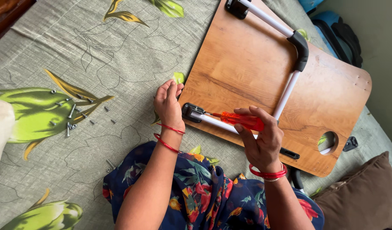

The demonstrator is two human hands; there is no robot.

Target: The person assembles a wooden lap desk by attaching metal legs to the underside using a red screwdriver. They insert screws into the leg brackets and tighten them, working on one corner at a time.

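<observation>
1. Screwdriver [240, 120], orange-handled, is gripped in the right hand [260, 138], tip at the black bracket [191, 112] on the board's [247, 64] near-left corner.
2. Left hand [168, 104], fingers curled, steadies the board edge; the tip could slip toward it.
3. Loose screws [70, 114] lie well left on the soft bedspread [119, 51] and could get lost.

A grey-green bedsheet [119, 55] printed with large leaves covers the bed; a brown cushion [366, 196] lies at its lower right corner; a pale wall [383, 25] stands beyond the right edge; dark wood [8, 12] shows top left; soft daylight.
</observation>
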